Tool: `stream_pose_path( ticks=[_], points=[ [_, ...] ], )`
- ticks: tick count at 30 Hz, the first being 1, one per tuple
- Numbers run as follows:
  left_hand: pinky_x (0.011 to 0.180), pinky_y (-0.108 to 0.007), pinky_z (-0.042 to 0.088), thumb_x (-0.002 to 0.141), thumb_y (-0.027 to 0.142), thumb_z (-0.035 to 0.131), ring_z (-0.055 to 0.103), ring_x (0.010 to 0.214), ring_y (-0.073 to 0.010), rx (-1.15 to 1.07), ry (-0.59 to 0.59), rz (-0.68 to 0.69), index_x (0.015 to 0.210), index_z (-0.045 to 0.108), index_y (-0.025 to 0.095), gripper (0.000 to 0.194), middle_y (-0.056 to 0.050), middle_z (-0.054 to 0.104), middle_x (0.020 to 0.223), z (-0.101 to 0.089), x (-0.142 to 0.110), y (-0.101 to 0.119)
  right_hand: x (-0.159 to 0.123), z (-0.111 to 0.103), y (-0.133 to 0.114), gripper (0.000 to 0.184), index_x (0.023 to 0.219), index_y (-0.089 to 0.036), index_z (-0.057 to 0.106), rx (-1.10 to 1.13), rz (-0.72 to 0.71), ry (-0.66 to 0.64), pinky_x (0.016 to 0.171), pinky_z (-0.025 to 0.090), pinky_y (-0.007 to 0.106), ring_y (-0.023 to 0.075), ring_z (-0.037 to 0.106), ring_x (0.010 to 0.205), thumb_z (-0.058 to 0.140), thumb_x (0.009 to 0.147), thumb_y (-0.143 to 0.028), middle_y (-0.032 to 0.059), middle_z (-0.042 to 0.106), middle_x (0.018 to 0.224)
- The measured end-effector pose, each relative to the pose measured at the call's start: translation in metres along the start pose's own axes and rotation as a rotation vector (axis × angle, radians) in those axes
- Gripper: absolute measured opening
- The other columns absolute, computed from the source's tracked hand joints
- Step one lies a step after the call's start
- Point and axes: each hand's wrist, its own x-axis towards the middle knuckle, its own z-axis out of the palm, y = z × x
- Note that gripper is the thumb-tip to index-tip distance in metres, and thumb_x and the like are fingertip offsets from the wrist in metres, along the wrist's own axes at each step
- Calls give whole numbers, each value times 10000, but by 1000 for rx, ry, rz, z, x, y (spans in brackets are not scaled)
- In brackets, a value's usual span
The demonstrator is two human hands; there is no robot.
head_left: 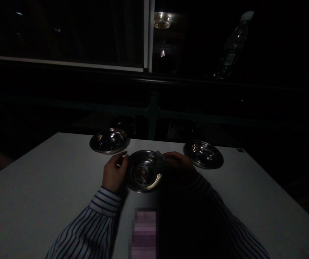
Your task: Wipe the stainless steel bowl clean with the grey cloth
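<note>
A shiny metal dish (143, 187) sits between my hands on the white table (70, 187). Something small with red and pale marks (143, 173) shows in its bottom; its kind is unclear. My left hand (114, 173) is beside the dish's left rim, thumb and forefinger curved with a gap between them. At the right rim, my right hand (180, 164) pinches a small translucent piece (159, 160), perhaps plastic, over the dish's edge. Deep shadow hides part of that hand.
Another metal dish (108, 141) stands at the table's back left, and a third metal dish (204, 154) at the back right. A clear bottle (234, 46) leans in the dark beyond. A pixelated pinkish patch (145, 233) covers the near middle.
</note>
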Motion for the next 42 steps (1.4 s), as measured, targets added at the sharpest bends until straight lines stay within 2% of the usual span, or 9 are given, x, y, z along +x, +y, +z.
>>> stream_pose_path(
  ticks=[3,7,10,15,18,25,32,37,42],
  points=[
    [840,-350,471,711,411,613,604,915,-213,-137,-182,177,1107,623,157,470,-95,641,1024,7,-5,23,4,4,-5,212,823,-189,649,71,43,-14,706,514,302,171,652,757,576,713,-355,32,699,800],
    [749,-327,504,655,298,683,615,844,-177,-384,-535,88,1291,446,148,695,-111,603,1099,19,-6,43,6,5,-12,205,789,-181,634,124,81,-34,731,509,314,175,649,775,590,701,-360,41,696,807],
    [698,-298,497,647,260,688,612,767,-155,-447,-634,49,1274,453,139,681,-59,637,921,28,-3,49,8,5,-18,191,804,-184,644,118,82,-18,805,489,310,179,636,876,590,703,-337,49,689,895],
    [721,-291,465,674,282,658,600,766,-163,-337,-581,158,973,637,125,338,-49,649,839,39,5,52,10,2,-21,269,949,-188,636,95,137,-6,743,502,297,188,640,868,595,723,-327,60,681,932],
    [692,-295,456,706,315,617,592,737,-171,-276,-574,185,782,649,137,196,-44,640,768,41,9,52,10,-3,-20,321,1012,-192,612,125,170,-50,671,516,289,179,656,787,580,744,-365,68,684,941],
    [658,-277,445,692,317,604,581,691,-157,-363,-533,108,786,627,139,202,-17,630,723,36,12,59,17,-12,-22,382,1105,-213,580,157,160,-173,720,525,285,184,647,898,593,759,-375,70,663,1035],
    [486,-215,386,697,376,626,523,523,-112,-379,-242,-111,682,579,154,228,40,563,560,34,11,63,18,-13,-29,462,1231,-205,510,-155,-72,-172,758,517,329,203,605,982,559,803,-374,86,595,1188],
    [467,-212,383,683,421,654,523,504,-112,-413,-272,-120,686,593,155,273,36,575,558,29,10,65,9,0,-44,516,1256,-304,500,-308,-18,-159,703,513,346,244,650,878,616,762,-396,33,677,1037],
    [498,-216,391,691,437,645,522,539,-119,-398,-285,-87,662,590,160,284,32,560,564,22,12,63,11,-7,-40,389,1197,-256,546,-397,-5,-82,645,495,309,232,661,785,521,829,-379,49,695,882]
  ],
)
